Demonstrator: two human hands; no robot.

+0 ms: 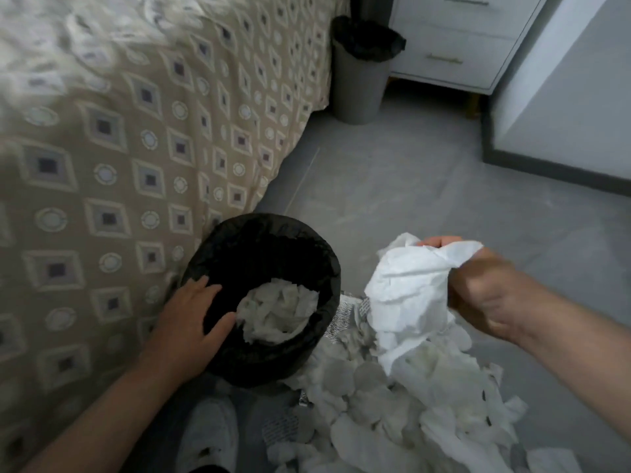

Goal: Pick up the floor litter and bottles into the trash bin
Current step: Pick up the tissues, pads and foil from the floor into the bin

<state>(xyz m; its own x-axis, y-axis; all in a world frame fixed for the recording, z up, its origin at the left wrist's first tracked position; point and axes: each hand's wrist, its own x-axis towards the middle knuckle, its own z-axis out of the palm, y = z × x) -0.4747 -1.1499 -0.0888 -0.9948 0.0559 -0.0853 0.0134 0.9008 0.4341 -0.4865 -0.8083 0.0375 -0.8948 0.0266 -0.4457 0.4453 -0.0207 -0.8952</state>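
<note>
A trash bin (307, 254) lined with a black bag stands on the floor beside the bed, with crumpled white tissue (278, 310) inside it. My left hand (191, 319) rests on the bin's near-left rim, thumb curled over the edge. My right hand (485, 291) grips a bunch of crumpled white tissue paper (409, 295), lifted just right of the bin. Below it a pile of white tissue litter (392, 397) with printed paper scraps (345, 312) covers the floor. No bottles are visible.
A bed with a patterned beige cover (119, 148) fills the left side. A second grey bin (362, 73) with a black liner stands at the back beside a white drawer unit (461, 46). My white shoe (208, 435) is below the bin. Grey floor (392, 186) lies beyond.
</note>
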